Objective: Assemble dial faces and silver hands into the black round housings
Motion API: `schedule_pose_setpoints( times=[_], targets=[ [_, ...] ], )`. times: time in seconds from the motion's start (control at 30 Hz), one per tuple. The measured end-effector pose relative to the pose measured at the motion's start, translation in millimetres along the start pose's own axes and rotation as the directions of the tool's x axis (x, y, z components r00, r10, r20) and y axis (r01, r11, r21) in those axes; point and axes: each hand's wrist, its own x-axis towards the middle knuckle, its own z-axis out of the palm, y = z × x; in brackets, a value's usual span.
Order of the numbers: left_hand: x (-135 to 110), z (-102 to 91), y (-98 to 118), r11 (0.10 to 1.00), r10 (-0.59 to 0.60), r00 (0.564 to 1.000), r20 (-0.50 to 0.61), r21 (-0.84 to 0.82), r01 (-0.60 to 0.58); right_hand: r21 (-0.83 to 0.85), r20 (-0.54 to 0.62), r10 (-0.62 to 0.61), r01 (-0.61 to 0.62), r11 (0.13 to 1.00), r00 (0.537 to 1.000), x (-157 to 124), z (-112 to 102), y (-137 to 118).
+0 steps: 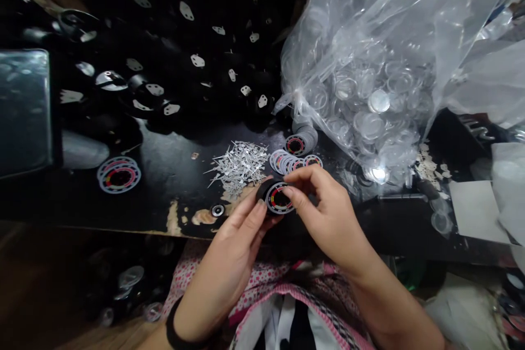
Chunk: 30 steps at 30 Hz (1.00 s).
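Note:
My left hand (240,232) is closed around a round black housing (263,190), held just above the bench edge. A printed dial disc (274,203), black with red and yellow markings and a pale toothed rim, sits at the front of the housing. The thumb and index finger of my right hand (328,202) pinch the disc's upper right edge. Whether the disc lies fully flat in the housing I cannot tell. Just beyond my hands is a heap of small pale pointers (240,167). More dial discs lie in a fanned row (283,161) and a stack (302,141).
A clear plastic bag (369,27) full of transparent round covers (371,126) fills the back right. Black parts with metal plates (197,60) crowd the back left. Dial discs (118,176) lie left, near a small black ring (217,210). White paper (478,210) lies right.

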Motion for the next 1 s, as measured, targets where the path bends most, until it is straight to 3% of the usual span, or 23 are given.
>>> schedule_pose_setpoints(
  times=[0.1,0.23,0.43,0.53,0.6,0.7,0.8,0.9,1.0],
  targets=[
    [1,-5.3,-4,0.997,0.033,0.998,0.052,0.074,-0.037,0.052,0.029,0.112,-0.114,0.992,0.993,1,-1,1],
    [3,-15.0,-12,0.981,0.094,0.991,0.097,0.162,-0.109,0.056,0.054,0.15,-0.153,0.987,0.987,1,-4,4],
    [1,-18.2,-14,0.946,0.107,0.991,0.078,0.298,-0.126,0.075,0.131,0.226,-0.237,0.969,0.965,-11,-3,9],
    [-5,-21.8,-8,0.877,0.159,0.986,0.054,0.452,-0.166,0.081,0.231,0.2,-0.224,0.971,0.952,-14,-3,9],
    [-7,-27.8,-4,0.854,0.198,0.98,-0.017,0.493,-0.164,0.021,0.301,0.13,-0.143,0.99,0.945,-7,-3,9],
    [-7,-37.8,-1,0.929,0.176,0.976,-0.127,0.349,-0.122,-0.291,0.298,0.047,0.044,0.956,0.953,16,5,9],
    [-6,-41.1,2,0.986,0.121,0.981,-0.154,0.134,-0.1,-0.649,0.29,0.027,0.176,0.74,0.957,41,21,9],
    [-7,-37.3,5,0.996,0.091,0.981,-0.174,0.03,-0.087,-0.751,0.338,0.008,0.264,0.605,0.941,55,34,8],
    [-7,-32.9,9,0.997,0.05,0.986,-0.161,-0.043,-0.058,-0.764,0.351,0.019,0.274,0.585,0.936,58,35,8]
  ],
)
